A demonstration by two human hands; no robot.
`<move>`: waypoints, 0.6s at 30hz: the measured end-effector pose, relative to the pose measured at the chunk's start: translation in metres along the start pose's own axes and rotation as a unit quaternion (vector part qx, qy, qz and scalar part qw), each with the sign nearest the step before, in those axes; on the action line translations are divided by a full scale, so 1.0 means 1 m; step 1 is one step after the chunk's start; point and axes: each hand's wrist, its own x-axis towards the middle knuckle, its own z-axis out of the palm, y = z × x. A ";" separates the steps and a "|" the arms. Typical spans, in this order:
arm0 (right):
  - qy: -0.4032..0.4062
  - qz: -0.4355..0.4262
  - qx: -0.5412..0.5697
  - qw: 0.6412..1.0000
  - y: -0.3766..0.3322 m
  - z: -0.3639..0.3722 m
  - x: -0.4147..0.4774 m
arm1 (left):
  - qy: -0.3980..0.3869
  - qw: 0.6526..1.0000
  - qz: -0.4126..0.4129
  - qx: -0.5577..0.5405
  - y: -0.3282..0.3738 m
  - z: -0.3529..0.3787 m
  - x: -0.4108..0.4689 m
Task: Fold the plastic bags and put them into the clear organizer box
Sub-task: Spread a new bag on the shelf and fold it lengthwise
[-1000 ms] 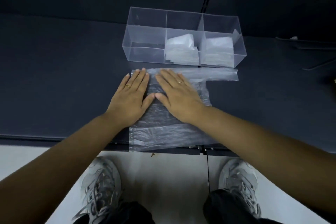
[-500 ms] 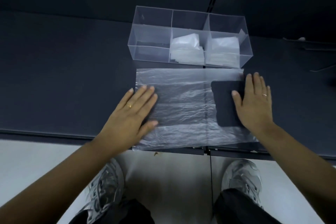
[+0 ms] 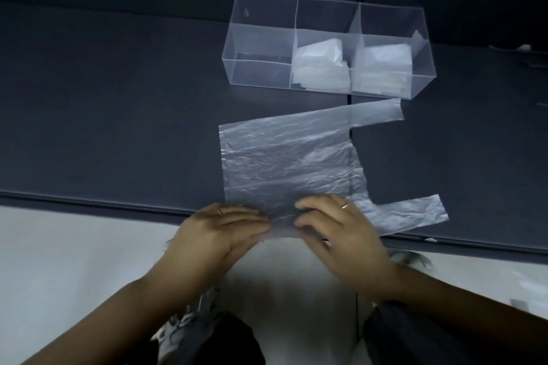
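Clerk: Item one, plastic bag (image 3: 284, 163): clear, one piece, laid flat on the dark table (image 3: 118, 127), handles pointing right, near edge hanging just past the table's front edge
Checker: Hands on it?
Clerk: Both, at that near edge. Entry for the right hand (image 3: 335, 225): fingers bent over the film, apparently pinching it. Entry for the left hand (image 3: 221, 228): fingers fairly straight, tips touching the edge; thumb hidden, so whether it pinches or merely touches cannot be told
Checker: Step in hand?
Clerk: By my reading, the start of the first fold, since the bag lies at full spread with no fold in it. Next move calls for lifting the near edge evenly at both hands and carrying it over toward the far edge, without letting the film slip or bunch (it is crinkled and looks very light)
Checker: Item two?
Clerk: Item two, clear organizer box (image 3: 261, 71), on the table just beyond the bag's far handle (image 3: 376, 112); three compartments in a row. Left compartment: shows no bag. Middle compartment: middle stack of folded bags (image 3: 321, 68), top piece tilted. Right compartment: right stack of folded bags (image 3: 382, 68), lying flatter
Checker: Destination for item one?
Clerk: Probably the left compartment, once folded small enough; a judgement only
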 end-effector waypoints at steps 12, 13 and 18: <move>0.046 0.300 0.294 0.906 0.074 -0.110 -0.013 | 0.028 0.882 -0.332 -0.332 -0.046 -0.073 0.014; 0.069 0.311 0.318 0.893 0.082 -0.110 -0.006 | 0.048 0.873 -0.348 -0.338 -0.052 -0.072 0.022; 0.116 0.370 0.280 0.878 0.120 -0.083 0.035 | 0.129 0.842 -0.408 -0.329 -0.083 -0.052 0.060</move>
